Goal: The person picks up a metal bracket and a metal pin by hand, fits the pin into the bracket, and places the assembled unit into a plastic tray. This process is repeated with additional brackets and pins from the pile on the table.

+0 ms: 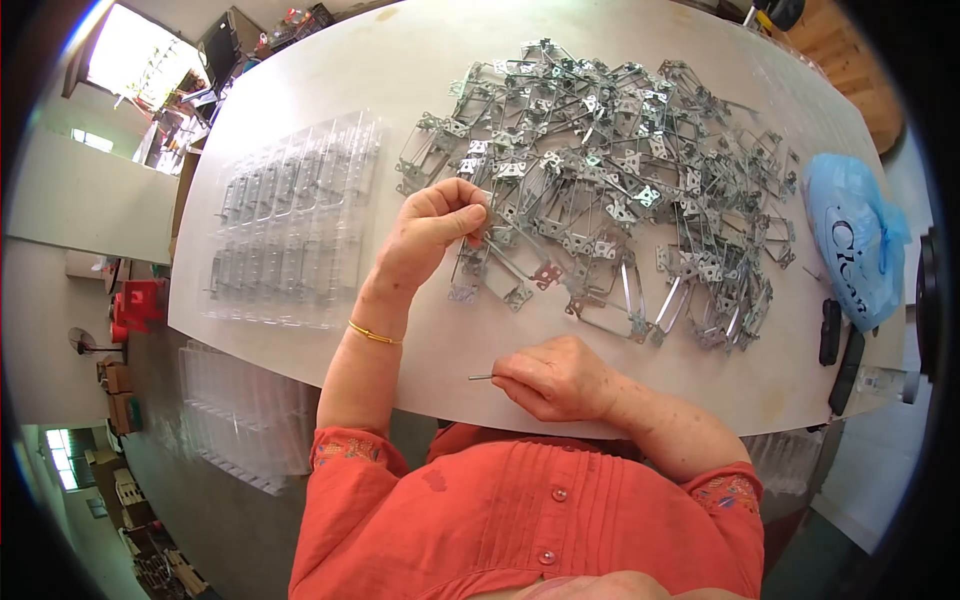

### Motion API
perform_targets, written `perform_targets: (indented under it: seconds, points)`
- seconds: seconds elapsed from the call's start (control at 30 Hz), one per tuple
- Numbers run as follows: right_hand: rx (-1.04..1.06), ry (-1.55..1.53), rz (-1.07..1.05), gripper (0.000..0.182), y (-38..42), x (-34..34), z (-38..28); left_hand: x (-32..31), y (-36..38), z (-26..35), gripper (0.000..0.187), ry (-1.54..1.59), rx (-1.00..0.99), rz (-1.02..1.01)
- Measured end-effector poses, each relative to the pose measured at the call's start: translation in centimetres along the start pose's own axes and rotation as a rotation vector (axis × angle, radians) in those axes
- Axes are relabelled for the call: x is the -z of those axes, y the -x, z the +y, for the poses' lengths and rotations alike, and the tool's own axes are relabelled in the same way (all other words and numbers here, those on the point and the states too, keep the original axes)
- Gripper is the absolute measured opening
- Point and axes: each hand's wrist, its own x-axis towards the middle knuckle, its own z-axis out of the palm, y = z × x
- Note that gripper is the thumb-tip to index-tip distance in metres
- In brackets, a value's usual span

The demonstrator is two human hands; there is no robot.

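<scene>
Left hand (432,228) is pinching a metal bracket frame (478,262) at the edge of the bracket pile (610,180). Right hand (553,378) is gripping a thin metal pin (481,377) — resting on table (420,60). Clear plastic blister tray (295,220) is lying left — compartments holding brackets.

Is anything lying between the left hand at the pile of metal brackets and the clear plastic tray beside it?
Nothing visible. The left hand pinches a bracket at the edge of the metal bracket pile; bare table separates it from the clear plastic tray.

Bright daylight, fisheye-warped, dark-vignetted edges
</scene>
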Motion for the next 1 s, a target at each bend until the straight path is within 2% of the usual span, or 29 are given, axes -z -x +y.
perform_targets:
  seconds: [0.17,0.27,0.4,0.47,0.57,0.8,0.87,0.93,1.0]
  points:
    - [-0.006,-0.04,0.022,0.011,-0.2,0.0,0.0,0.9,-0.3,0.4,0.007,0.417,0.039,-0.071]
    - [-0.017,-0.055,0.034,0.012,-0.2,0.1,0.0,0.5,0.1,0.1,0.007,0.268,0.042,0.029]
    - [-0.02,-0.048,0.054,0.012,-0.1,0.1,0.0,-0.8,1.0,0.3,0.006,0.203,0.046,0.037]
    - [-0.019,-0.056,0.075,0.013,-0.3,0.2,-0.1,-0.1,0.9,-0.4,0.006,0.368,0.086,0.039]
    - [-0.021,-0.053,0.093,0.014,-0.3,0.2,0.0,0.5,0.8,-1.1,0.006,0.453,0.169,0.077]
    - [-0.116,-0.086,0.086,0.017,-0.3,0.9,-0.1,0.2,1.0,-2.0,0.007,0.568,0.101,0.08]
    - [-0.072,-0.053,0.4,0.02,-0.7,0.9,-0.1,0.2,1.2,-2.2,0.007,0.572,0.043,0.08]
    - [-0.133,-0.068,0.408,0.019,-1.3,2.4,-1.0,0.1,1.4,-2.2,0.007,0.577,0.014,0.065]
    - [-0.165,0.139,0.625,0.017,-2.6,3.6,-1.6,-0.1,1.6,-2.1,0.007,0.582,0.0,0.047]
